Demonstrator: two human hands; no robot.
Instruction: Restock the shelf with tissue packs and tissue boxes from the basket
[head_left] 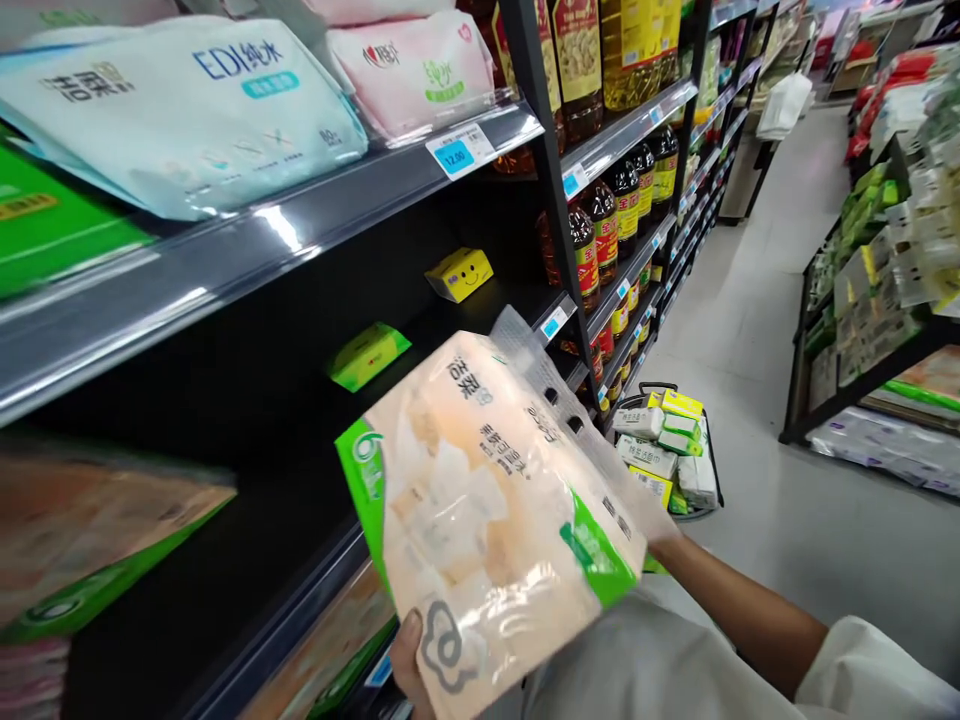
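Observation:
A large plastic-wrapped tissue pack [480,520], peach with green corners, is held up tilted in front of the shelf. My left hand [411,660] grips its lower left edge, thumb showing and the other fingers behind it. At the right edge, my right hand [664,528] holds the same pack; its fingers are hidden. The pack's clear handle strip with holes [551,385] runs along the upper right side. Just beyond the pack, a small green tissue packet [369,355] and a yellow smiley packet [460,274] lie on the dark shelf.
Wet wipe packs [187,110] fill the upper shelf, above a price tag [460,150]. Sauce bottles [600,225] stand farther right. On the aisle floor sits a basket full of tissue packets [667,450]. Another display rack [870,320] borders the aisle's right side.

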